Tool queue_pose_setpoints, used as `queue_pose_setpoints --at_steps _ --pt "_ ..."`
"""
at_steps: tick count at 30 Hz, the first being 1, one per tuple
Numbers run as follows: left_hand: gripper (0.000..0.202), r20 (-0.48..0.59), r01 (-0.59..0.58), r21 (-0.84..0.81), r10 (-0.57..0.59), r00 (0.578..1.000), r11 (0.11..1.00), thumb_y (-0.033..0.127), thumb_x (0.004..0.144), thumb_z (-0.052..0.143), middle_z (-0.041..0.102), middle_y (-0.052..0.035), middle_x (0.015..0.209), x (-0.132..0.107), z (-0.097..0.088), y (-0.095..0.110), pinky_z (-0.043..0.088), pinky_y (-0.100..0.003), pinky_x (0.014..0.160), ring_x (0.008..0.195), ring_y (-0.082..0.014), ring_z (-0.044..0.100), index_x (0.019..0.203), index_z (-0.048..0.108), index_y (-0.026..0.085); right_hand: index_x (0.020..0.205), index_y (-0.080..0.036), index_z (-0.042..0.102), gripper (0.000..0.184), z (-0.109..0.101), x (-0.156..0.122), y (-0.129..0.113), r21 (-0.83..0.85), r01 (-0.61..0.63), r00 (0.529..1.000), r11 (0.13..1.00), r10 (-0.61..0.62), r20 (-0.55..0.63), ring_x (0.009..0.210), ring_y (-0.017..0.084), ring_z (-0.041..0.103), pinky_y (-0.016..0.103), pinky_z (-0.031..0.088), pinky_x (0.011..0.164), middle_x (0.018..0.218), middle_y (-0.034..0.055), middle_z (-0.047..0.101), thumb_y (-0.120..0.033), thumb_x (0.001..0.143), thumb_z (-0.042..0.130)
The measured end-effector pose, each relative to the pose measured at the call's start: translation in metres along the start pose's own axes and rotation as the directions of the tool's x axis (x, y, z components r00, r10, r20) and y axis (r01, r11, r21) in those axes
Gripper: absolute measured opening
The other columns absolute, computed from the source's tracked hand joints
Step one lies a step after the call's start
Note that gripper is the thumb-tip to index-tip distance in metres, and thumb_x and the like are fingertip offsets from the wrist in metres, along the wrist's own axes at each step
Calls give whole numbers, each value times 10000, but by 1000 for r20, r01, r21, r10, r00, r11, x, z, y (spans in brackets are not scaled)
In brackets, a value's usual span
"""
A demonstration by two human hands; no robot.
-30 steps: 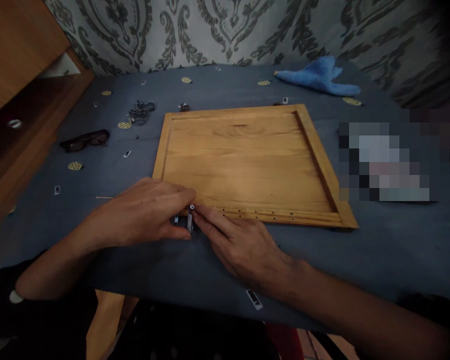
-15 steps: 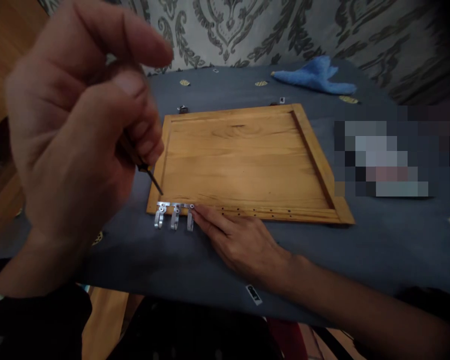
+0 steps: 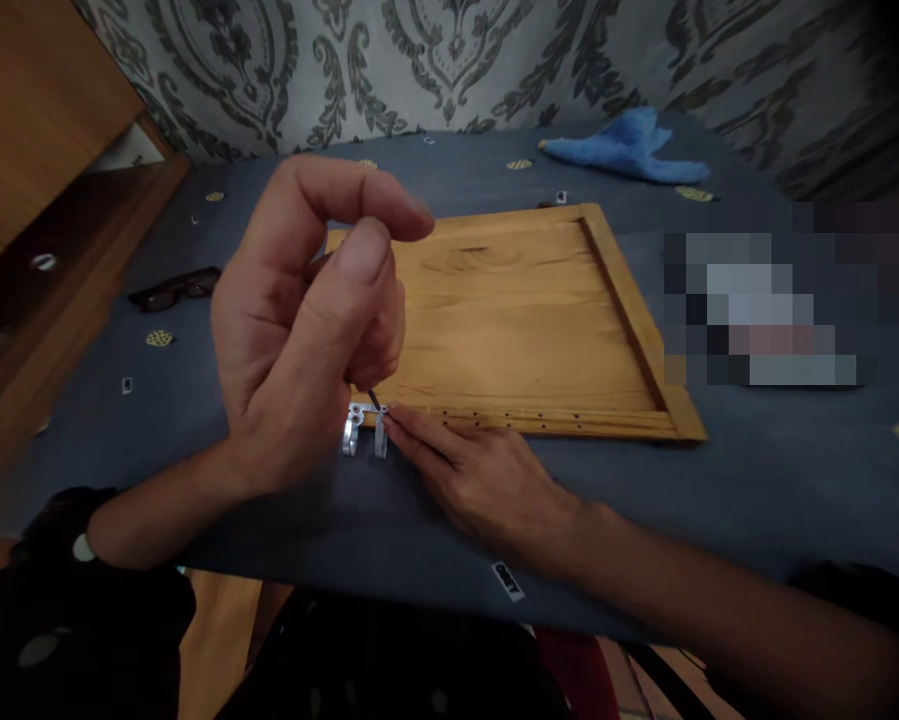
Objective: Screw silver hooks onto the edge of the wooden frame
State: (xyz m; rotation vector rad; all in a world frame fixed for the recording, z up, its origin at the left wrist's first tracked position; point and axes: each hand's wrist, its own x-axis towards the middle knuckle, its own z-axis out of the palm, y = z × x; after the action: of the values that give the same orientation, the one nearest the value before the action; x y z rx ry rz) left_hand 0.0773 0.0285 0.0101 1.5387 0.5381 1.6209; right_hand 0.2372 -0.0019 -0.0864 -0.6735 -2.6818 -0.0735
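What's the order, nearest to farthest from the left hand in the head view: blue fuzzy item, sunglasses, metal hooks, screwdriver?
From the left hand:
1. Screwdriver: in its grip.
2. Metal hooks: just below, toward the right.
3. Sunglasses: on the left.
4. Blue fuzzy item: far right, at the back.

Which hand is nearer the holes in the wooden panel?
Right. The right hand lies just beside the holes; the left hand, gripping a screwdriver, is raised off to their left.

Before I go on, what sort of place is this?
Likely a room in a home: a patterned wall or curtain behind, a printed grey cloth over the work surface, and dark glasses lying on it.
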Motion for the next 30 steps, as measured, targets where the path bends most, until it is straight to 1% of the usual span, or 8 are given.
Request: queue_pose_setpoints --at_steps 2,4,8,13,16,22,26,30 --pt "155 1 20 -15 -20 1000 1000 109 949 488 332 70 515 -1 0 0 238 -180 349 383 -33 278 924 637 141 1360 -48 546 457 0 0 0 2 -3 1000 1000 3 -8 808 201 682 350 578 614 1352 180 627 -58 910 468" --pt "171 -38 28 -21 -29 999 999 94 939 476 313 65 513 -1 2 1 218 -193 346 390 -38 251 909 639 131 1357 -52 550 454 1 0 0 -1 -3 1000 1000 3 -8 817 204 682 349 575 614 1351 180 628 -54 911 463" --pt "192 -79 47 27 -45 996 998 86 926 463 310 61 500 -2 5 4 218 -209 348 392 -45 248 874 638 147 1348 -48 558 453 2 0 0 -2 -3 1000 1000 3 -25 832 206 686 350 575 639 1349 183 629 -47 904 466" --pt "166 -68 37 7 -36 997 999 105 938 484 321 59 506 -2 4 2 216 -226 348 394 -52 246 886 637 144 1318 -42 577 430 1 0 0 -33 6 999 999 -8 -50 762 195 678 348 572 583 1319 169 652 -48 913 435" --pt "156 -61 28 -4 -28 998 1000 113 942 489 319 57 509 -2 4 1 213 -225 346 396 -54 243 897 636 140 1306 -39 584 425 0 1 0 -36 11 999 999 -13 -52 746 195 673 355 577 578 1313 165 657 -43 913 423" --pt "135 -20 17 -11 -17 1000 1000 119 941 510 326 63 511 -3 1 -3 233 -206 345 389 -47 266 912 639 147 1331 -48 577 442 0 1 -1 -15 -1 1000 1000 1 -23 776 193 681 344 572 628 1331 178 641 -50 902 467" --pt "115 -39 34 -43 -35 999 999 139 942 536 335 64 507 -2 0 -6 222 -216 346 390 -49 261 902 643 140 1334 -40 570 442 0 1 -1 -24 2 1000 1000 -3 -30 738 197 674 358 559 576 1321 174 647 -59 907 459" --pt "132 -13 32 -44 -33 999 999 143 954 512 340 67 504 -1 -1 -6 228 -217 339 385 -57 267 903 633 134 1306 -42 589 413 0 1 0 -32 6 999 999 -8 -50 722 181 667 332 537 560 1300 166 665 -68 905 495"
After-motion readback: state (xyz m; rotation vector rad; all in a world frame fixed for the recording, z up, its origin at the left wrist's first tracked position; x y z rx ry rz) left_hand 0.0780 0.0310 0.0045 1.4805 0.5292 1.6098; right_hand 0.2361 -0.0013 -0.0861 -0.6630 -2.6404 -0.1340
